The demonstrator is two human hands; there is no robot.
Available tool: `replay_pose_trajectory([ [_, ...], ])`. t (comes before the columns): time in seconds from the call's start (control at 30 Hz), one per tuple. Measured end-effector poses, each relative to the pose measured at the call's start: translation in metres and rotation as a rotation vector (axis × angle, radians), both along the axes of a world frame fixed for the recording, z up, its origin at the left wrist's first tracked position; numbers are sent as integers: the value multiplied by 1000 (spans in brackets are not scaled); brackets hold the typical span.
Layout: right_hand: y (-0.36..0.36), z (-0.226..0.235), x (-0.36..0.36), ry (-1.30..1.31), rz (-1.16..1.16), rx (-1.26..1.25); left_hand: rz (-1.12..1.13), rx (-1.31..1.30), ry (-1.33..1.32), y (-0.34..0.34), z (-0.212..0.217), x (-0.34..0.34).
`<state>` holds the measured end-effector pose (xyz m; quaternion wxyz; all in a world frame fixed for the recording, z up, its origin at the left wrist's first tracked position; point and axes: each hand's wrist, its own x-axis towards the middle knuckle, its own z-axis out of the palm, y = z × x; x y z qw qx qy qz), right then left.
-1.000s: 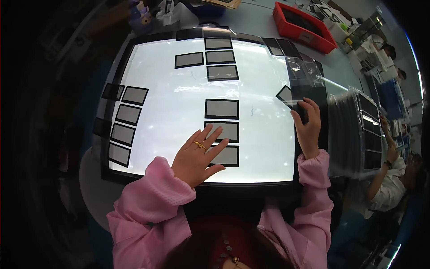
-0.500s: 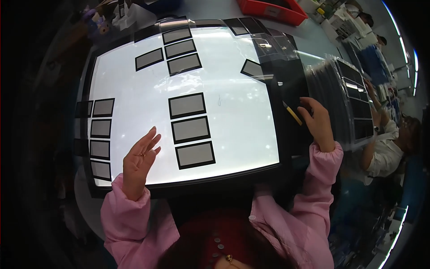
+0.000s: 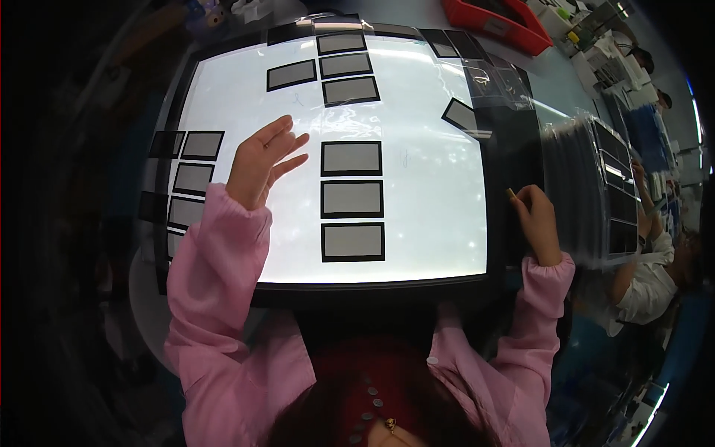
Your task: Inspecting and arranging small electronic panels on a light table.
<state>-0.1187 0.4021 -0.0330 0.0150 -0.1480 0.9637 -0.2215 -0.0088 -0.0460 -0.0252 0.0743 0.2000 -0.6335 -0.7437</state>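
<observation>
My left hand (image 3: 261,160) is raised over the glowing light panel (image 3: 428,231), its fingers apart and holding nothing. To its right, three grey rectangular pieces with black borders (image 3: 352,199) lie in a column on the lit surface. Beyond the panel's lit area, on its dark right border, my right hand (image 3: 538,223) is closed around a slim yellow-handled craft knife (image 3: 511,193). Only a short yellow end of the knife shows past the fingertips; the rest is hidden.
More black-bordered pieces (image 3: 350,91) line the panel's far side, and others (image 3: 192,179) its left edge. One tilted piece (image 3: 462,115) lies far right. A stack of clear-sleeved sheets (image 3: 581,194) stands right of the panel, a red tray (image 3: 499,26) behind. A co-worker (image 3: 655,276) sits at right.
My left hand has moved up and farther over the panel. My right hand has closed on the craft knife, which lay loose beside it. The whole view has shifted slightly.
</observation>
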Motion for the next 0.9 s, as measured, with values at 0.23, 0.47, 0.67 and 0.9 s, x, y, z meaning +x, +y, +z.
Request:
replay_pose_trajectory([
  [0.23,-16,20,18,183,28,-162,-102,-634,-257,-1,14,-28],
  [0.47,-126,49,14,89,362,-493,-10,-1338,-88,6,-22,-36],
  [0.67,-208,1,37,165,726,-235,-9,-1265,274,6,-34,-35],
  [0.9,-184,4,64,141,826,-213,-62,-1235,258,-10,-35,-28],
])
